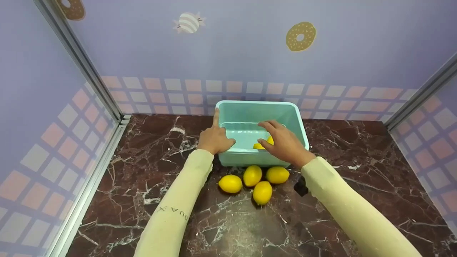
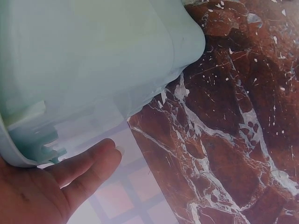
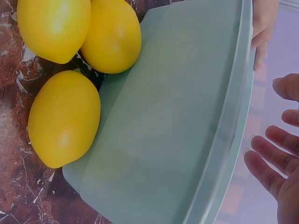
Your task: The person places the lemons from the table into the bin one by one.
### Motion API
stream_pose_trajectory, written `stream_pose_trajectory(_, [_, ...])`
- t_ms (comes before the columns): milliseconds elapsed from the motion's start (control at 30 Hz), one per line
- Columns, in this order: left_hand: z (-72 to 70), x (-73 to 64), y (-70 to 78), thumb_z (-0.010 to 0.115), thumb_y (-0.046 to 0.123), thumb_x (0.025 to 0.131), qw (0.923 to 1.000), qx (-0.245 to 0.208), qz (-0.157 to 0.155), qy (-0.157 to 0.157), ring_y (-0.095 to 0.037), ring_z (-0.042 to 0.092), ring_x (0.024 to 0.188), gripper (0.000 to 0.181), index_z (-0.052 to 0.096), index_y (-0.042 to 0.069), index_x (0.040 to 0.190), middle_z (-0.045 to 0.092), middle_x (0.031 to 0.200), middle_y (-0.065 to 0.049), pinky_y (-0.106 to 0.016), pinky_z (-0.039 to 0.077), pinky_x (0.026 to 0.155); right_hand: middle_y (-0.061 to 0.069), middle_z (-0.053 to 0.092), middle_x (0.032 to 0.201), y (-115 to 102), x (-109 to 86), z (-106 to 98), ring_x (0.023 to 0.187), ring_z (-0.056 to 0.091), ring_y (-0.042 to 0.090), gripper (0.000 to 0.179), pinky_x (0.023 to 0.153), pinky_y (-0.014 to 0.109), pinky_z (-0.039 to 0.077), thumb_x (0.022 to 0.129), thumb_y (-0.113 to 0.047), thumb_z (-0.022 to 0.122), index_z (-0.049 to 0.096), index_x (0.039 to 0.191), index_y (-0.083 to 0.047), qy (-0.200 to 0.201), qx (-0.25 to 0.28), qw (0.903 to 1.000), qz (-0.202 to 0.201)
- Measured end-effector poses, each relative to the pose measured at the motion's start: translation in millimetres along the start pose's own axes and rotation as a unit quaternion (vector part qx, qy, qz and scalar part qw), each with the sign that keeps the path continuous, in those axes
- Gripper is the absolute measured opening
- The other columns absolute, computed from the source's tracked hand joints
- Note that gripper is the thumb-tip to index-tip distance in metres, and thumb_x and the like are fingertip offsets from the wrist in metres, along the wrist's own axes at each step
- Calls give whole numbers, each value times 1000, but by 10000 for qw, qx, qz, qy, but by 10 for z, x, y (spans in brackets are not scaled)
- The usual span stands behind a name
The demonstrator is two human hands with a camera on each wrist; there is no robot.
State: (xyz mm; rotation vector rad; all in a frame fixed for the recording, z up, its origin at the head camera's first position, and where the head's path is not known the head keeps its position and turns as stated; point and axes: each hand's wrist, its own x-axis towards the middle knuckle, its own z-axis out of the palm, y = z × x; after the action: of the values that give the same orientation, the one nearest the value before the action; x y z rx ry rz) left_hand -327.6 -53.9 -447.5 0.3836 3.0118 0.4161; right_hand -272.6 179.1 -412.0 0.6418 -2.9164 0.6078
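A light teal plastic bin (image 1: pixel 257 157) stands against the back wall. My left hand (image 1: pixel 215 140) grips its left side at the front corner, with the index finger along the rim and the thumb over the inside; the left wrist view shows fingers (image 2: pixel 91 175) beside the outer wall. My right hand (image 1: pixel 284 142) hovers over the bin's right half, its fingers (image 3: pixel 266 170) spread and nothing between them. Below it, yellow lemons (image 1: pixel 259 146) lie inside the bin, partly hidden by that hand. Several more lemons (image 1: pixel 262 193) rest on the table in front of the bin.
The dark red marbled tabletop (image 1: pixel 228 228) ends at a purple back wall (image 1: pixel 242 64) with pink and white squares. Metal-framed side panels (image 1: pixel 85 53) close off left and right. A small black object (image 1: pixel 301 186) sits beneath the right sleeve.
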Motion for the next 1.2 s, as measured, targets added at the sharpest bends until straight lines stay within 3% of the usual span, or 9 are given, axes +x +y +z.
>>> stream_pose_trajectory(1000, [-12,-9,1,53,49,84,10000,15,9,-33,-23,58,59,51,71,7,107,-14,164,-7,-39,47,56,9,53,136,-37,-108,-19,117,58,30,51,97,48,48,94,-31,61,47,141,-15,76,61,9996,-258])
stream_pose_trajectory(1200, [-8,-3,-2,54,48,83,10000,-10,-18,-12,-23,57,58,48,72,7,102,-14,164,-7,-39,46,55,6,53,136,-92,-155,-24,115,60,27,50,94,46,50,94,-32,61,48,140,-16,109,-63,9988,-473])
